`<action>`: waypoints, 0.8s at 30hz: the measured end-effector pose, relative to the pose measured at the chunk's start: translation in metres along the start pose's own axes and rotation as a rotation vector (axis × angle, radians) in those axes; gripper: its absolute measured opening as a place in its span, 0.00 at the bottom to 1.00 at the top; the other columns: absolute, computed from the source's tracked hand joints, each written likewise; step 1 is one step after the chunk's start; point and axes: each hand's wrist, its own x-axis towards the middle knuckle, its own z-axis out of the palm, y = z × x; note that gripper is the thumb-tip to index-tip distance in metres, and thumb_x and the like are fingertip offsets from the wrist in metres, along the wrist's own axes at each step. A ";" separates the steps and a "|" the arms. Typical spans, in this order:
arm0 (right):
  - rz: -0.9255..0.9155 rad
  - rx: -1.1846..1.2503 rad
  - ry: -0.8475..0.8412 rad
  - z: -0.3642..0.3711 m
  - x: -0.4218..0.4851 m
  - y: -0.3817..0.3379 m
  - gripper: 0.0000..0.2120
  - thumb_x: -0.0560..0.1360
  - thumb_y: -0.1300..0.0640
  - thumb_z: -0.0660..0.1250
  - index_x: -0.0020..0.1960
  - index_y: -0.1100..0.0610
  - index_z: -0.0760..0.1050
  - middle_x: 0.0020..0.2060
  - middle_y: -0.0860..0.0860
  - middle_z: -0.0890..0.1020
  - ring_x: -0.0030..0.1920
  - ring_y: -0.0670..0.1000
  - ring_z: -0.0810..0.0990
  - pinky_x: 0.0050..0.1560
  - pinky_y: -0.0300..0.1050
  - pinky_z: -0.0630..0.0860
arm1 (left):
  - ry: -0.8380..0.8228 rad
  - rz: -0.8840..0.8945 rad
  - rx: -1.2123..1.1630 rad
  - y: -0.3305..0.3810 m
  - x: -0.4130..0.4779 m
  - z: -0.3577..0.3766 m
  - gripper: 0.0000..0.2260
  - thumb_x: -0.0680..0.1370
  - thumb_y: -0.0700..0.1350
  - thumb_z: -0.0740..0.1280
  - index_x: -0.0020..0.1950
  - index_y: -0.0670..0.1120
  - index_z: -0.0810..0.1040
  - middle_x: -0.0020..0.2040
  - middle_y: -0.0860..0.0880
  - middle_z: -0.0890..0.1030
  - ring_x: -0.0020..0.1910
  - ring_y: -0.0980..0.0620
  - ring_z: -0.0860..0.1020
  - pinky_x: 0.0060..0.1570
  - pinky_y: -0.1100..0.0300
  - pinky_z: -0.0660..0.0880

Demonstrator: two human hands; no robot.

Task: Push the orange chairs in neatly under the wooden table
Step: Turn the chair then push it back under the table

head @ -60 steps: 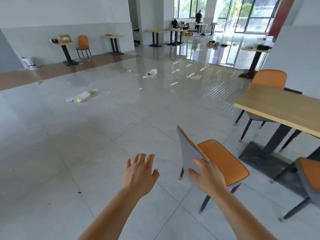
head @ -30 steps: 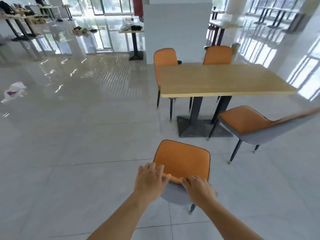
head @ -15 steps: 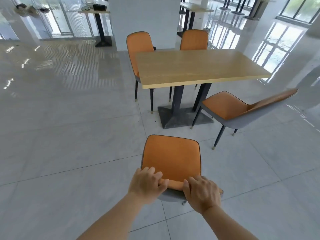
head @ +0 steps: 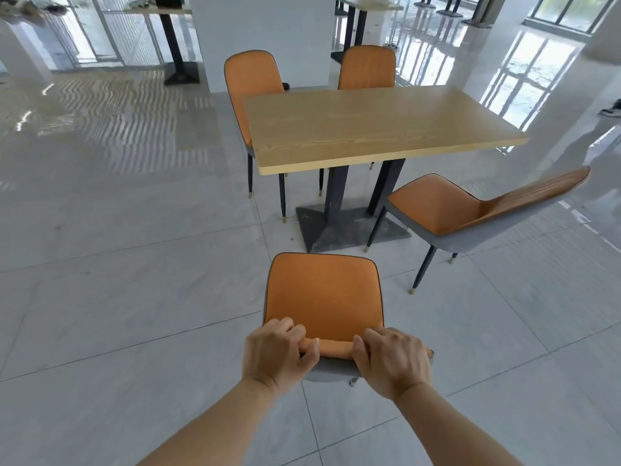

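Observation:
An orange chair [head: 324, 290] with a grey shell stands on the tiles in front of me, its seat facing the wooden table [head: 376, 126]. My left hand [head: 277, 353] and my right hand [head: 391, 359] both grip the top edge of its backrest, fingers curled over it. The chair stands apart from the table, short of the black base [head: 349, 227]. A second orange chair [head: 470, 213] stands pulled out and angled at the table's right. Two more orange chairs [head: 253, 79] [head: 366, 67] are tucked in on the far side.
A white pillar [head: 258, 35] rises just behind the table. Other pedestal tables [head: 168, 35] stand further back on the glossy floor. Open tiled floor lies to my left and right. Bright windows line the far right.
I turned from the open hall to face the table. My left hand joined the right on the backrest, and the chair now points at the table and has come closer to it.

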 end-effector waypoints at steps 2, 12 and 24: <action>-0.011 0.008 -0.004 0.002 0.015 0.006 0.20 0.77 0.40 0.50 0.30 0.48 0.63 0.25 0.45 0.65 0.27 0.48 0.64 0.26 0.41 0.59 | 0.008 -0.002 -0.013 -0.002 0.013 0.005 0.18 0.75 0.58 0.60 0.29 0.50 0.71 0.27 0.54 0.68 0.25 0.53 0.65 0.24 0.65 0.58; -0.010 0.041 -0.011 0.005 0.082 0.016 0.26 0.77 0.38 0.42 0.33 0.50 0.69 0.28 0.45 0.71 0.30 0.49 0.68 0.29 0.44 0.61 | 0.053 0.015 0.029 -0.023 0.075 0.028 0.19 0.77 0.58 0.58 0.30 0.50 0.71 0.27 0.53 0.68 0.25 0.52 0.67 0.25 0.67 0.57; -0.053 0.091 -0.041 0.005 0.142 0.016 0.29 0.73 0.39 0.33 0.35 0.50 0.67 0.31 0.46 0.72 0.33 0.50 0.71 0.29 0.44 0.58 | 0.092 0.000 0.066 -0.049 0.130 0.041 0.20 0.78 0.57 0.55 0.31 0.49 0.73 0.28 0.52 0.71 0.25 0.51 0.69 0.28 0.68 0.54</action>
